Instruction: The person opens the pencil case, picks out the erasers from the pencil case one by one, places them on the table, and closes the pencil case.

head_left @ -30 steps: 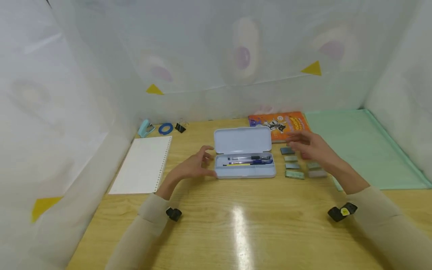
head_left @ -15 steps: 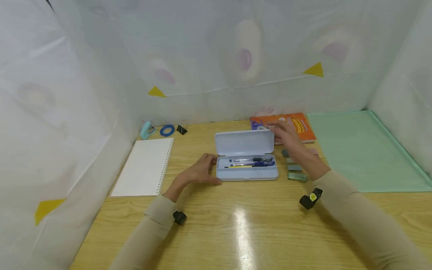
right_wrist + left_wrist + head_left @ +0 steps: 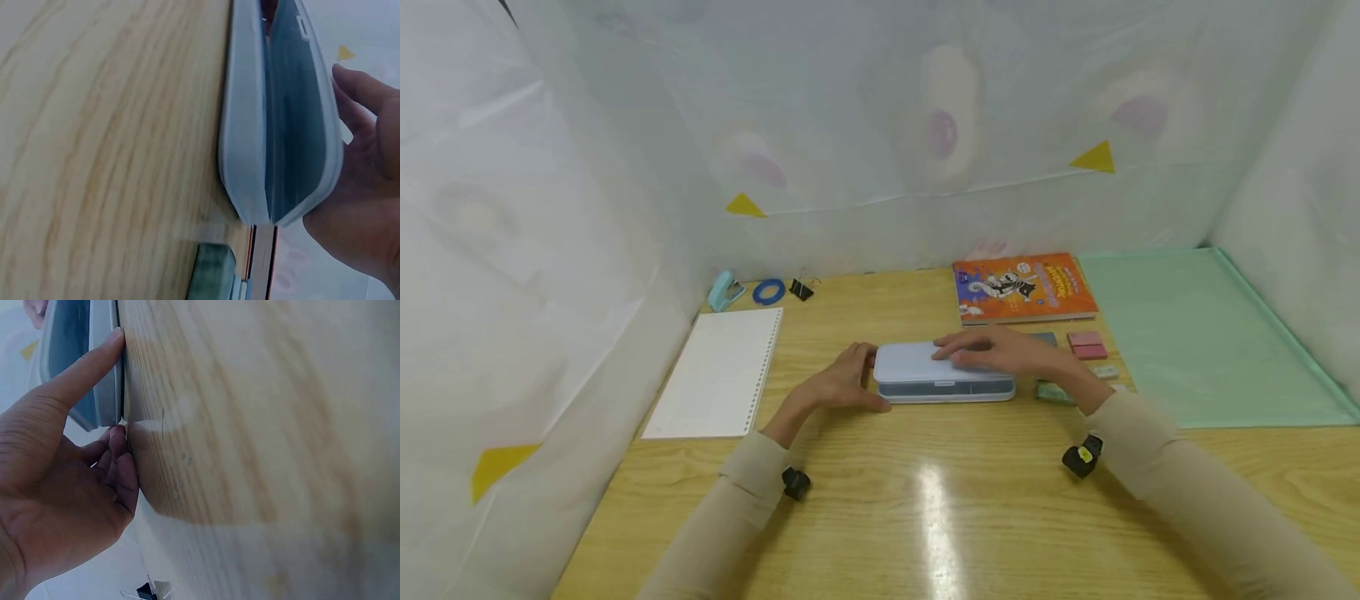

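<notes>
1. Since the earlier pictures, the lid of the pencil case (image 3: 925,372) has come down from upright to nearly shut, and the right hand (image 3: 992,354) has moved from the far edge of the lid onto its top; the pens are no longer in sight from the head view.
2. Seen from the right wrist, a narrow wedge-shaped gap remains between lid and base (image 3: 275,125), so the case is not fully closed.
3. Fingers of the right hand lie straight and flat across the lid, pressing on it without curling round it.
4. At the case's left end, the left hand (image 3: 842,385) steadies it: the thumb (image 3: 81,372) is stretched along the front edge, while the other fingers are loosely curled against the table beside the corner.
5. Pale blue with rounded corners, the case lies flat near the middle of the wooden table (image 3: 925,517).
6. Just right of it sit small sticky-note pads (image 3: 1086,344); behind it lies an orange book (image 3: 1022,287), with a green mat (image 3: 1202,333) further right.
7. A spiral notebook (image 3: 718,371) lies to the left, well apart.
</notes>
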`<state>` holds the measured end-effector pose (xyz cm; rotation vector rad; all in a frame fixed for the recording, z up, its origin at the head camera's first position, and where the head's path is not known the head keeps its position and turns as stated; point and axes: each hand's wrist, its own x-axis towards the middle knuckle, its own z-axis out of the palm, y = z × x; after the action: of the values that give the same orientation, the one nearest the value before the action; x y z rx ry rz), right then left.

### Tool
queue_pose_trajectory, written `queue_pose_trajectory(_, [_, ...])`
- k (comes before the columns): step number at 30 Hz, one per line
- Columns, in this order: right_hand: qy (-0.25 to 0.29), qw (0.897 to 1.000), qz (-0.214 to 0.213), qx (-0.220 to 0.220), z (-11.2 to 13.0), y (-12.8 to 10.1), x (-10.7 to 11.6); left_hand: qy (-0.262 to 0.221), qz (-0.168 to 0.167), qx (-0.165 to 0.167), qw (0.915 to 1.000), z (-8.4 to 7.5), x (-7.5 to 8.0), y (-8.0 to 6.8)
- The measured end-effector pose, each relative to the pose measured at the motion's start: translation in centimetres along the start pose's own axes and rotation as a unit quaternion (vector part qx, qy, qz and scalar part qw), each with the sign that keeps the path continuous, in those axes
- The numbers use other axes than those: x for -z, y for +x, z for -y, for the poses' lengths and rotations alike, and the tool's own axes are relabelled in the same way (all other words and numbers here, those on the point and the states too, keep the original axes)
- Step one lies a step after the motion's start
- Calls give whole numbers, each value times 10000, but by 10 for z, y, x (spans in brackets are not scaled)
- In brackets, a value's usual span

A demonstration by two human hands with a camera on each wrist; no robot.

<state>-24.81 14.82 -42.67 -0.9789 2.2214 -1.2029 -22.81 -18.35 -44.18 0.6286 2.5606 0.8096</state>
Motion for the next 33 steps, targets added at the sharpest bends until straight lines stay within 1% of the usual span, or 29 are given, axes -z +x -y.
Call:
queue_pose_trajectory(4, [-493, 9984, 136, 234, -2, 12, -8, 64, 35, 52, 10000, 0, 0, 2])
queue_pose_trajectory(8, [-610, 9975, 162, 320, -1, 18, -13, 121, 52, 70, 9999, 0, 0, 3])
queue_pose_trajectory(15, [-726, 9964, 152, 403, 2, 18, -19, 110, 94, 121, 9998, -1, -1, 1])
queue_pose_trajectory(20, [-884, 9940, 150, 630, 2, 19, -23, 119, 131, 139, 9997, -1, 2, -2])
queue_pose_trajectory(24, [-1099, 9905, 64, 825, 0, 22, -23, 130, 126, 183, 9997, -1, 5, -2])
queue_pose_trajectory(26, [-1130, 9900, -29, 840, -2, 21, -20, 104, 107, 169, 9997, -1, 6, -2])
queue_pose_trajectory(29, [-858, 9935, -306, 685, -6, 15, -14, 56, 108, 90, 9999, -1, 6, -3])
queue_pose_trajectory(31, [-613, 9950, -652, 442, -7, 4, -8, 14, 143, 23, 9999, 2, 7, -7])
queue_pose_trajectory(33, [-320, 9942, -1013, 145, -7, -13, 1, -11, 143, -92, 9999, 6, 9, -13])
